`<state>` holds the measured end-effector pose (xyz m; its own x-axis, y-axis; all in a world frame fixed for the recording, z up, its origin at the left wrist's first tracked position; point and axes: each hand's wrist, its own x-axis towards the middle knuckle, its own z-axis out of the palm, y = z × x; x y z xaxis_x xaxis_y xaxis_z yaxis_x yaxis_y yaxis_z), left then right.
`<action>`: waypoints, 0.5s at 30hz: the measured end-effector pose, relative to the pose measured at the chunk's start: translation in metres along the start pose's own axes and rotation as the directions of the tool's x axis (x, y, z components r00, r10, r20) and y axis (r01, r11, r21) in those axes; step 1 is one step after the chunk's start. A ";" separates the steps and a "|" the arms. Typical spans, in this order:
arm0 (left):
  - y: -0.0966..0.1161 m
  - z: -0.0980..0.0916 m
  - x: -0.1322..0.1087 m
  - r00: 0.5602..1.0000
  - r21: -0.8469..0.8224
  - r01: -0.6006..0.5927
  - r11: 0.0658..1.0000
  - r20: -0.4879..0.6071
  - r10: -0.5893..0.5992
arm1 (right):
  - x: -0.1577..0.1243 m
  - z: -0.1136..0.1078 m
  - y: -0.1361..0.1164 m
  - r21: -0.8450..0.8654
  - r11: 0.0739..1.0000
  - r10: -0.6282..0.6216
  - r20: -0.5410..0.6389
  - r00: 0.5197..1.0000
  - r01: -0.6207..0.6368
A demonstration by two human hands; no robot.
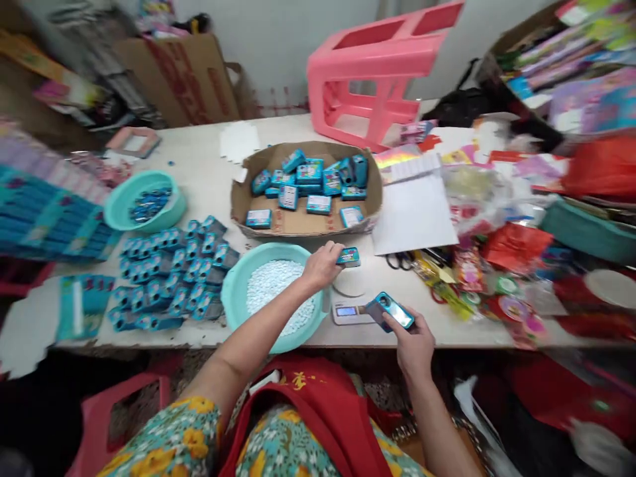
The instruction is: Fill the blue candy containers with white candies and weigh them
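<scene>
My left hand, fingers closed, grips the end of a small flat blue box above the round plate of a small digital scale. Under that forearm stands a turquoise basin of small white pellets. Beside the scale my right hand holds a blue carton, tilted, with a dark round hole in its face and a flap sticking out at its left end. Several similar blue cartons stand in rows left of the basin.
Behind my hands, a cardboard tray holds several blue boxes. A smaller turquoise bowl of dark blue pieces sits back left. Scissors, a white sheet and packets lie right. A pink stool rests at the back.
</scene>
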<state>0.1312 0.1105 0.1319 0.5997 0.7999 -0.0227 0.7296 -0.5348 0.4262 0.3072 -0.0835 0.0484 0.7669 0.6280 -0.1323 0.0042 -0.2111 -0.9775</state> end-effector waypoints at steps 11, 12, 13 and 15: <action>-0.161 -0.099 -0.288 0.751 -0.037 0.657 0.753 0.110 -0.651 | 0.045 0.082 0.009 -0.121 0.952 -0.224 0.354 0.908 0.282; -0.178 -0.079 -0.304 0.698 0.007 0.714 0.700 0.076 -0.712 | 0.044 0.077 0.008 -0.114 0.956 -0.217 0.341 0.915 0.269; -0.193 -0.057 -0.316 0.656 0.028 0.753 0.657 0.042 -0.754 | 0.043 0.072 0.007 -0.109 0.962 -0.204 0.314 0.927 0.249; -0.216 -0.010 -0.328 0.594 0.003 0.803 0.596 -0.079 -0.801 | 0.042 0.060 0.005 -0.126 0.972 -0.165 0.239 0.957 0.199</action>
<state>-0.2262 -0.0343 0.0562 -0.2538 0.9247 -0.2837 0.9173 0.3232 0.2327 0.3011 -0.0132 0.0280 0.5799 0.8147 -0.0051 0.2370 -0.1747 -0.9557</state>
